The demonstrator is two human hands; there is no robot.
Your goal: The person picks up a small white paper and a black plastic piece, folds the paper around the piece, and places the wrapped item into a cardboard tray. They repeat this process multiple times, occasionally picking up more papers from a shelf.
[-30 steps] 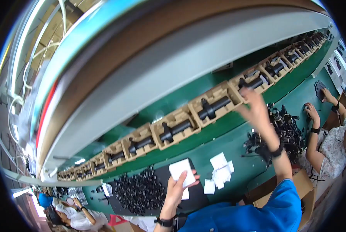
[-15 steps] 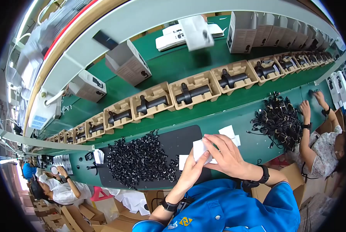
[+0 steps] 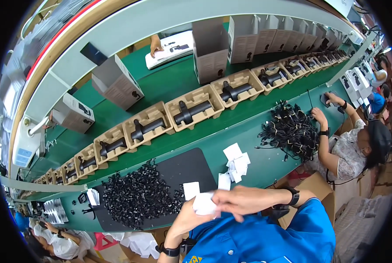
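Observation:
My left hand [image 3: 183,219] is closed around a small white paper piece [image 3: 203,204], close to my body at the table's front edge. My right hand [image 3: 242,200] reaches across from the right, its fingers at the paper's right edge and partly closed on it; some fingertips are hidden. Just beyond my hands, a flat white square [image 3: 191,190] lies on the black mat [image 3: 198,164]. More white squares [image 3: 236,164] are loosely piled to its right. A heap of small black parts [image 3: 139,193] covers much of the mat on the left.
Brown molded trays [image 3: 196,109] with black devices line the green conveyor, with open grey-white boxes [image 3: 211,57] behind. Bundled black cables [image 3: 290,131] lie to the right, beside a co-worker's arm [image 3: 325,149]. Another person's hand [image 3: 155,45] touches a white printed stack [image 3: 172,55] across the line.
My hands have lowered toward my body, and the right hand has turned flatter over the paper. The view has shifted; an open box now stands near the printed stack.

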